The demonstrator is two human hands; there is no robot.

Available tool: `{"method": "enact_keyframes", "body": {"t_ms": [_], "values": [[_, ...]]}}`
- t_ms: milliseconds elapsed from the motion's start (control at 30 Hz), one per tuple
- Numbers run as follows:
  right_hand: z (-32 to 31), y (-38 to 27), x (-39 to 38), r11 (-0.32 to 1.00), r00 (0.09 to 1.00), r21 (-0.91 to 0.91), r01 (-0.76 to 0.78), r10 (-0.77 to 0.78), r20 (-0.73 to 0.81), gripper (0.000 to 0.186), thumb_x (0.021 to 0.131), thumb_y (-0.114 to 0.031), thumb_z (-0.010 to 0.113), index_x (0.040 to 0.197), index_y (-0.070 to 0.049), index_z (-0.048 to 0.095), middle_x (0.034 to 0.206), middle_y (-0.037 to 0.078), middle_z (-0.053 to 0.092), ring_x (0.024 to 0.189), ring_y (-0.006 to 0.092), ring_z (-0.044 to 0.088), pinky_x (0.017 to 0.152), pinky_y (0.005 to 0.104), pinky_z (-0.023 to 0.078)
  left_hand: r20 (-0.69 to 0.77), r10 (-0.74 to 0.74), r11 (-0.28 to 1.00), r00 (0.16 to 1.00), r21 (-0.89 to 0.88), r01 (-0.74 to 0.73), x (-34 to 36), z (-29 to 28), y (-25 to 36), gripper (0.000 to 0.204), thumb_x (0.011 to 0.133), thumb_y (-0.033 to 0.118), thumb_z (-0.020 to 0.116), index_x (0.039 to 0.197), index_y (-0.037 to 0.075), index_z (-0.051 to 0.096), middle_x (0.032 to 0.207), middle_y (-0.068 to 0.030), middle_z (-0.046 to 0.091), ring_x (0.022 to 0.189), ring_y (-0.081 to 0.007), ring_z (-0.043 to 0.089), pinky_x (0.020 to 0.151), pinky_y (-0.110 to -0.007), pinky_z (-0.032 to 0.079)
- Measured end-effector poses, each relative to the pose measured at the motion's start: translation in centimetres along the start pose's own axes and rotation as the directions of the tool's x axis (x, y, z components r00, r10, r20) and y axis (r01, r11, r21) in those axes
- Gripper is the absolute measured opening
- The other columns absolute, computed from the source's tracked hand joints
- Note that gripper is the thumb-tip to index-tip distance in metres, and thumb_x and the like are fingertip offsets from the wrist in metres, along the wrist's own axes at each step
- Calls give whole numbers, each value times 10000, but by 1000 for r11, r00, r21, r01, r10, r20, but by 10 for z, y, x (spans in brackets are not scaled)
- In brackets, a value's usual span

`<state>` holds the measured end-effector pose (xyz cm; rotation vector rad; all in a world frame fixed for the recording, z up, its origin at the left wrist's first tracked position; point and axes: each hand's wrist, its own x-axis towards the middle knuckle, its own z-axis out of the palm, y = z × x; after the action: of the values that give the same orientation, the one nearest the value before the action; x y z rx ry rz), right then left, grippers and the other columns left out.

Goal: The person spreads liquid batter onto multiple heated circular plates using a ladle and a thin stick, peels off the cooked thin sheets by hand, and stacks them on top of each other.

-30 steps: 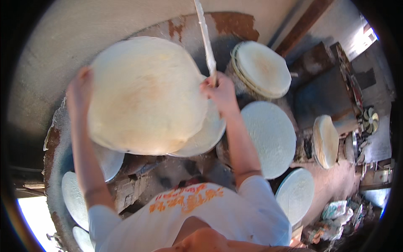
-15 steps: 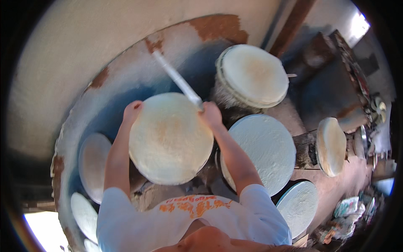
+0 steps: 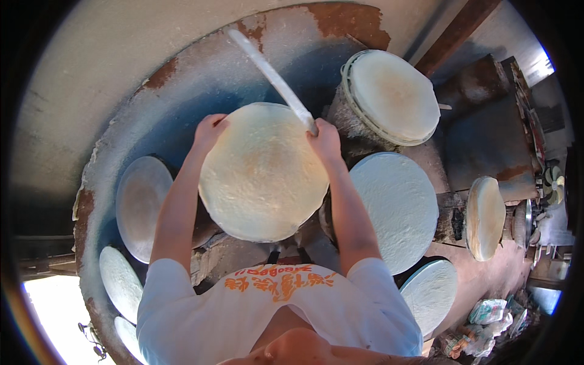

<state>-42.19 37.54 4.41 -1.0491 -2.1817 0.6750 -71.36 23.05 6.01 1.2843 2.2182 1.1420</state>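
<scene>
A large round pale flatbread (image 3: 263, 176), faintly browned at its middle, is held up in front of me by both hands. My left hand (image 3: 210, 129) grips its far left rim with curled fingers. Closed at the far right rim, my right hand (image 3: 325, 141) also grasps a long, flat, whitish stick (image 3: 267, 73). The stick slants far and left beyond the bread. Below my right hand, a round of pale dough (image 3: 392, 210) lies beside my right forearm. The fingertips under the bread are hidden.
A browned flatbread (image 3: 395, 94) tops a round container at the far right. More rounds stand at right, lower right (image 3: 429, 296) and left (image 3: 144, 208). A curved, rust-patched wall (image 3: 121, 131) sweeps round the far left. Plastic bags (image 3: 486, 328) lie lower right.
Both hands and the flatbread have moved farther from my body. The browning on its face looks fainter and its rough texture shows more. The whole view has shifted slightly.
</scene>
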Motion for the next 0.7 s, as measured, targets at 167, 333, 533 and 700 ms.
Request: {"method": "enact_keyframes", "body": {"t_ms": [167, 333, 533, 700], "values": [[26, -1, 15, 999, 999, 7, -36, 36, -6, 255, 711, -166, 699, 776, -3, 515, 745, 212, 564, 741, 394, 574, 634, 438, 447, -56, 96, 968, 994, 238, -80, -10, -14, -28, 167, 841, 171, 656, 865, 6, 664, 862, -81, 610, 798, -193, 597, 702, -289, 465], [-22, -32, -16, 956, 987, 268, -117, 141, -71, 197, 694, -128, 692, 801, -3, 582, 717, 217, 587, 731, 403, 586, 626, 444, 463, -255, 155, 983, 954, -56, -175, -74, -34, 34, 109, 786, 92, 686, 829, -6, 667, 854, -90, 615, 791, -207, 593, 695, -290, 464], [-94, -54, -81, 844, 976, 489, -218, 179, 125, 106, 695, -36, 683, 757, -28, 598, 731, 57, 638, 621, 105, 519, 578, 266, 423, -261, 484, 872, 835, 63, -486, -193, -81, 102, 194, 634, -39, 689, 812, 39, 698, 869, -86, 630, 788, -217, 628, 664, -303, 505], [-147, -70, -121, 697, 986, 703, -143, 43, 158, 267, 695, 55, 662, 608, -72, 445, 806, 114, 687, 683, 87, 564, 612, 238, 450, -208, 518, 847, 830, -14, -532, -242, -102, 138, 224, 625, -56, 680, 833, 27, 700, 893, -110, 640, 799, -216, 650, 668, -293, 521]]}}
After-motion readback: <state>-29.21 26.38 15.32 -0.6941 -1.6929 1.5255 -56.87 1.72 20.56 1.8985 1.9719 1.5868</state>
